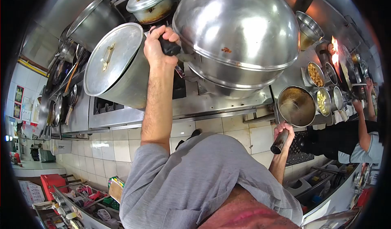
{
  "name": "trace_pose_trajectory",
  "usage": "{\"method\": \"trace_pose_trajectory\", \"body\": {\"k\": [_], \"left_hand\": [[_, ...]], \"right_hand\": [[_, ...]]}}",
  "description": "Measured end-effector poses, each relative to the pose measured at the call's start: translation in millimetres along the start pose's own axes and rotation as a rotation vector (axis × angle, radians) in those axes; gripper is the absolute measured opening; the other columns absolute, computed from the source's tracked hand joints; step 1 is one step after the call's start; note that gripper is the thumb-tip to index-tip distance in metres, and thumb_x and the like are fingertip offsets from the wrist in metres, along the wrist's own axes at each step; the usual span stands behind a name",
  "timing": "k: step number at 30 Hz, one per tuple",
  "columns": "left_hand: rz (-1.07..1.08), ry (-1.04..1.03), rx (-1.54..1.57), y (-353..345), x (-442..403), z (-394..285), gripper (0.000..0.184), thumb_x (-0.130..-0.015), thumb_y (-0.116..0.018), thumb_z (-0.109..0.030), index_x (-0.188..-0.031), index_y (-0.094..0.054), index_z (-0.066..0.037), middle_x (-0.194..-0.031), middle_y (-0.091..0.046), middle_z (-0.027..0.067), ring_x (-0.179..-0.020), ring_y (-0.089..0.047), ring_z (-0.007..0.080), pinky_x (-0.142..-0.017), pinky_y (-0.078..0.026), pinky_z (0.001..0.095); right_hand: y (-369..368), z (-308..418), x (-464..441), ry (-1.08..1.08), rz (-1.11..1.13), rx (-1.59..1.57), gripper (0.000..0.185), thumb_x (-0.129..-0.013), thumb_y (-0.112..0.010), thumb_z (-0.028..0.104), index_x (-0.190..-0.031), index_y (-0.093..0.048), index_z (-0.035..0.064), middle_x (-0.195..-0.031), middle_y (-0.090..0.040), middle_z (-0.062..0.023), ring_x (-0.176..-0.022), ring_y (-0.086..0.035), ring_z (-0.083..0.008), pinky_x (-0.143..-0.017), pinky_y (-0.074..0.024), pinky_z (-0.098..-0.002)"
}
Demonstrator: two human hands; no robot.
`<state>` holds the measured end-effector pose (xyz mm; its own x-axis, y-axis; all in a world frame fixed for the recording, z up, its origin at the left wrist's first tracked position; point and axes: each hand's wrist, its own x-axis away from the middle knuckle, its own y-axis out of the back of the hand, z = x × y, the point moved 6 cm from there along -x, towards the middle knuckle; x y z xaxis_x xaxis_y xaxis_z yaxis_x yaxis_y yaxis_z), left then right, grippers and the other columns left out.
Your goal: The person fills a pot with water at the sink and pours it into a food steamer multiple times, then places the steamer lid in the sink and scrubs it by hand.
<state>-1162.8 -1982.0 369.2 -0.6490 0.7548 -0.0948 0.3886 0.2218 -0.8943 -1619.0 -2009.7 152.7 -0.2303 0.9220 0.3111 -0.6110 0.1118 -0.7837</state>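
Note:
My left hand is closed around a black handle at the side of a big domed steel vessel. A metal piece runs from the handle towards the vessel; I cannot tell whether they are joined. Just left of that hand stands a tall aluminium stockpot with a tilted-looking lid. Lower right, my right hand grips the long handle of a saucepan. The saucepan's inside is brown-stained, and its mouth faces me at the stove's front edge.
More pots, including a lidded one, stand at the back. To the right are bowls of browned pieces and pale pieces. A flame rises near a co-worker's arms. Utensils hang at left.

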Motion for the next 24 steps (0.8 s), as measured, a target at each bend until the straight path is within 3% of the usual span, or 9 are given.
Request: {"method": "trace_pose_trajectory", "body": {"k": [15,20,24], "left_hand": [[0.017,0.06,0.045,-11,-24,-3,0.016,-0.076,-0.046,0.004,-0.08,-0.035,-0.007,-0.057,-0.039,0.0035,-0.049,-0.04,0.0127,-0.046,-0.038,0.0277],[0.027,0.051,0.029,-3,-18,-1,0.018,-0.076,-0.047,0.004,-0.083,-0.036,-0.008,-0.059,-0.04,0.0041,-0.049,-0.041,0.0129,-0.045,-0.038,0.0279],[0.005,-0.035,0.014,16,-9,1,0.034,-0.073,-0.051,0.006,-0.095,-0.035,-0.014,-0.062,-0.043,0.0044,-0.049,-0.042,0.012,-0.042,-0.038,0.0265]], "right_hand": [[-7,-2,0,-0.011,0.024,-0.054,0.01,-0.076,-0.054,0.008,-0.076,-0.044,0.0047,-0.064,-0.041,0.0007,-0.056,-0.042,-0.0107,-0.047,-0.0355,-0.0229],[4,-6,0,-0.05,-0.007,0.002,0.014,-0.075,-0.057,0.013,-0.084,-0.049,0.0054,-0.066,-0.044,0.0016,-0.057,-0.043,-0.0106,-0.049,-0.0354,-0.0226],[15,-13,-2,-0.118,0.019,0.011,0.016,-0.077,-0.058,0.014,-0.088,-0.049,0.005,-0.069,-0.045,0.0012,-0.058,-0.043,-0.0107,-0.052,-0.0372,-0.0236]]}}
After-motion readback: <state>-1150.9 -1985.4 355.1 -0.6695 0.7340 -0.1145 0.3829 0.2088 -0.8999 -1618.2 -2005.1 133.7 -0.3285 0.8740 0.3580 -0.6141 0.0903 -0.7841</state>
